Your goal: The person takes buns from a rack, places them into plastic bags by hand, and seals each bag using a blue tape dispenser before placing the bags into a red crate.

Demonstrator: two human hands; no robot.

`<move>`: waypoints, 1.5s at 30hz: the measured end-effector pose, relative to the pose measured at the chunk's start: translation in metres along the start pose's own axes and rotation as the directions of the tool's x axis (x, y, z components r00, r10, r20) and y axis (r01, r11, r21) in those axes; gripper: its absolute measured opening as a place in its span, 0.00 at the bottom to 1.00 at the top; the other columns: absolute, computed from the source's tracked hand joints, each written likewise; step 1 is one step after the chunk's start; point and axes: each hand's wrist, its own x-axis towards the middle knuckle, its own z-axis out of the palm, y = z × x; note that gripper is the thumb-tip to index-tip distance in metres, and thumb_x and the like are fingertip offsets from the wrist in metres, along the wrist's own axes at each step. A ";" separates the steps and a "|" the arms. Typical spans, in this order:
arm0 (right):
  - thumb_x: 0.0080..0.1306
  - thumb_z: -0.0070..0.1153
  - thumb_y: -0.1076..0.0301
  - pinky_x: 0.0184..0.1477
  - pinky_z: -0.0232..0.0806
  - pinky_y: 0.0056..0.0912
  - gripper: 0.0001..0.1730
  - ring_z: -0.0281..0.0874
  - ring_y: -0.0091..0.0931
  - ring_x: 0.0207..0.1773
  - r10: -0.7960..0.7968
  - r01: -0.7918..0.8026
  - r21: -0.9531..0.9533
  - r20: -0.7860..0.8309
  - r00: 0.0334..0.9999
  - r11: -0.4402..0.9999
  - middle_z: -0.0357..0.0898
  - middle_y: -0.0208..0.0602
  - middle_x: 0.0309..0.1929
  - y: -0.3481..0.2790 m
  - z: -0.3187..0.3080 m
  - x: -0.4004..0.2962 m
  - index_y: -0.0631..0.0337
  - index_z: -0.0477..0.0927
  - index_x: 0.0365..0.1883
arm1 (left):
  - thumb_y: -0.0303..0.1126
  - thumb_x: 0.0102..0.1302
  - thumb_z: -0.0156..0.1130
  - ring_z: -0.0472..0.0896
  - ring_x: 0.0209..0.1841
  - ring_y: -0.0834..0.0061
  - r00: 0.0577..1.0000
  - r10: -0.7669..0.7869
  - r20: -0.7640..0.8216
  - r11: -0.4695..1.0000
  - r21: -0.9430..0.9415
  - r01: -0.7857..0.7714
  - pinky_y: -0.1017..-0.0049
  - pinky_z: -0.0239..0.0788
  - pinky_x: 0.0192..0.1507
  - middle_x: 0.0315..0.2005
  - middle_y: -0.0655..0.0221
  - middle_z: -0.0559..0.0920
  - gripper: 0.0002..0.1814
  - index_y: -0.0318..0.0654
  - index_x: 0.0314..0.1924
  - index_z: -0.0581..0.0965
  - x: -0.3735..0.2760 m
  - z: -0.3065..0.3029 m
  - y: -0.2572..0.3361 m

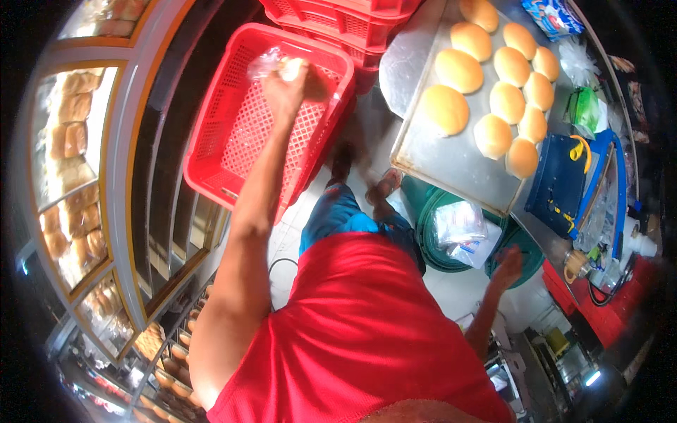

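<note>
My left hand (282,94) reaches into a red plastic crate (203,180) with latticed walls and floor. It grips a clear plastic bag (266,62) with something pale in it, perhaps a bun; the fingers partly hide it. On the right, my right hand (508,268) hangs low with nothing visible in it, its fingers blurred and apart. Close to it are a round green plastic bin (423,211) and a stack of clear plastic bags (459,224) lying on top. Several golden buns (459,71) sit on a metal baking tray (423,153) ahead on the right.
More red crates (344,24) are stacked beyond the first one. A glass display case (119,211) with bread lines the left side. On the right-hand metal table lie a blue case (555,182), a blue-framed hand saw (616,195) and a green packet (584,112). A bun rack (174,370) stands lower left.
</note>
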 end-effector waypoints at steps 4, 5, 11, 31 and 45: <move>0.76 0.55 0.58 0.41 0.77 0.31 0.22 0.81 0.26 0.35 0.095 -0.063 -0.102 0.353 0.931 0.993 0.84 0.40 0.43 -0.021 0.048 -0.084 0.67 0.79 0.59 | 0.48 0.57 0.75 0.71 0.61 0.47 0.989 0.116 0.095 0.973 0.188 -0.132 0.55 0.62 0.67 0.56 0.45 0.74 0.37 0.29 0.59 0.74 -0.008 0.084 -0.089; 0.76 0.56 0.59 0.41 0.77 0.31 0.21 0.81 0.25 0.36 0.131 -0.089 -0.128 0.369 0.920 0.988 0.83 0.39 0.44 -0.025 0.060 -0.101 0.66 0.79 0.59 | 0.49 0.56 0.76 0.71 0.62 0.47 0.973 0.195 0.120 0.956 0.196 -0.216 0.55 0.62 0.68 0.57 0.44 0.73 0.39 0.30 0.60 0.74 -0.002 0.092 -0.098; 0.75 0.56 0.65 0.43 0.74 0.34 0.20 0.81 0.29 0.40 0.091 -0.023 -0.142 0.488 0.868 0.990 0.84 0.45 0.42 -0.028 0.096 -0.125 0.63 0.77 0.62 | 0.53 0.51 0.77 0.75 0.59 0.50 0.965 0.178 0.192 0.975 0.095 -0.199 0.57 0.67 0.65 0.56 0.45 0.76 0.47 0.32 0.64 0.71 0.028 0.084 -0.104; 0.66 0.62 0.59 0.58 0.71 0.57 0.31 0.80 0.49 0.58 -0.162 0.145 0.072 0.370 0.915 0.987 0.81 0.54 0.53 0.122 0.221 -0.251 0.61 0.70 0.64 | 0.27 0.69 0.62 0.75 0.52 0.70 0.638 0.593 0.490 0.797 -0.245 -0.552 0.71 0.72 0.49 0.46 0.63 0.78 0.11 0.30 0.49 0.76 -0.190 0.016 -0.009; 0.68 0.58 0.53 0.72 0.52 0.64 0.32 0.59 0.55 0.73 0.128 -0.098 -0.141 0.225 0.966 0.985 0.71 0.52 0.68 0.265 0.265 -0.306 0.60 0.73 0.67 | 0.49 0.63 0.63 0.65 0.73 0.49 0.114 -0.122 0.986 0.289 0.145 -0.946 0.55 0.66 0.69 0.78 0.50 0.52 0.39 0.62 0.75 0.64 -0.291 0.356 -0.264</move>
